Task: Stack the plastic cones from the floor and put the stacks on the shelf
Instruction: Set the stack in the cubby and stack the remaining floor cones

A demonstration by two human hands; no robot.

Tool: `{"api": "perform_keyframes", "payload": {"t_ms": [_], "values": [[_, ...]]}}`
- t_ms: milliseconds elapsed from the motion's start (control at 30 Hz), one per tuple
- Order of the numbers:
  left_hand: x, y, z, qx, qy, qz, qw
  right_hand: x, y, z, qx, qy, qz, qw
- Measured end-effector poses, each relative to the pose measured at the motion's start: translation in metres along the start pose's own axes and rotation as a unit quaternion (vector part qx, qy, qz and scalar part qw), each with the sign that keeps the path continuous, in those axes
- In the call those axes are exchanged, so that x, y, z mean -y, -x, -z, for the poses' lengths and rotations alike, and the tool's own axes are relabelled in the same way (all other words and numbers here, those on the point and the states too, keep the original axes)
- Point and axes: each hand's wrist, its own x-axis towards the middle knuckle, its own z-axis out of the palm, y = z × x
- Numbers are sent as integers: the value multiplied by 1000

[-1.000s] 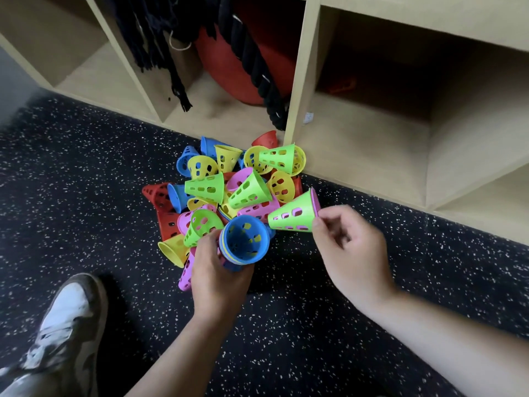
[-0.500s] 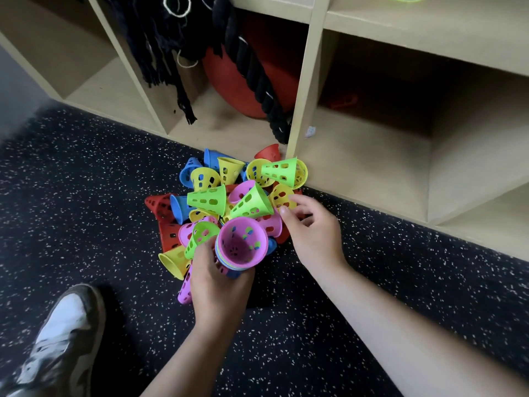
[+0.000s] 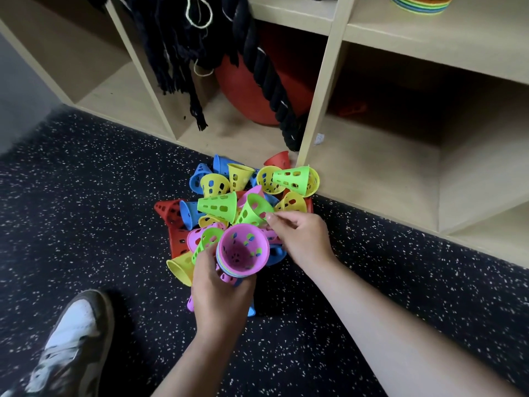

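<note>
Nearest, a nested stack of perforated plastic cones, a pink one uppermost, is gripped around its side by the left hand. Just beyond, a lime-green perforated plastic cone is pinched at its rim by the curled fingers of the right hand. The cones are judged light, thin and slightly flexible, best taken by the wide rim. The loose pile is heaped on the dark speckled floor, against the pale wooden shelf.

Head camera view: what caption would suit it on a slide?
The left hand holds a cone stack, pink innermost, while the right hand pinches a green cone in the floor pile.
</note>
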Motion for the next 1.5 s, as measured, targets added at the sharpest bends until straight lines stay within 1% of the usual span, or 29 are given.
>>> {"api": "perform_keyframes", "payload": {"t_ms": [200,267,367,433,500,567,667,733,800,867,933,1000,1033,1100,1133,1200,1267,1333,1367,1433,1500], "values": [[3,1,2,-7,-3,1,1000,1,2,-3,-13,-33,-35,999],[2,1,2,-12,-8,0,1000,2,3,0,-10,-36,-23,999],[1,1,1,-10,-4,4,1000,5,6,10,11,25,48,998],[2,2,0,-6,4,5,1000,4,7,17,-10,83,124,989],[1,3,-1,-4,5,3,1000,5,10,24,-40,109,188,975],[-1,3,-2,-8,1,2,1000,12,14,34,-64,96,227,967],[-5,4,-3,-15,-10,-6,1000,38,27,53,-82,33,247,965],[-6,4,-4,-18,-18,-11,1000,58,42,67,-64,-17,257,964],[-6,4,-6,-18,-16,-17,1000,72,59,75,-29,-37,291,956],[-6,4,-9,-9,-4,-19,1000,74,71,76,7,-10,329,944],[-6,5,-11,-1,2,-17,1000,64,77,70,43,15,337,940],[-6,6,-14,5,11,-14,1000,50,76,64,72,6,317,946],[-5,5,-15,6,13,-8,1000,43,74,62,72,-2,311,948],[-3,4,-16,2,1,-5,1000,32,64,61,36,2,296,954],[-1,3,-17,-3,-7,-7,1000,27,55,61,4,11,270,963],[0,2,-18,-11,-13,0,1000,20,30,59,-74,35,174,981],[0,1,-19,-14,-16,1,1000,17,0,54,-120,51,60,990],[1,1,-21,-9,-16,3,1000,13,-27,44,-123,62,-18,990],[2,2,-22,-5,-12,8,1000,11,-38,39,-119,48,-49,991],[2,1,-22,-3,-4,13,1000,8,-54,28,-107,-21,-117,987],[2,0,-22,-5,8,21,1000,9,-61,21,-101,-97,-176,974]]}}
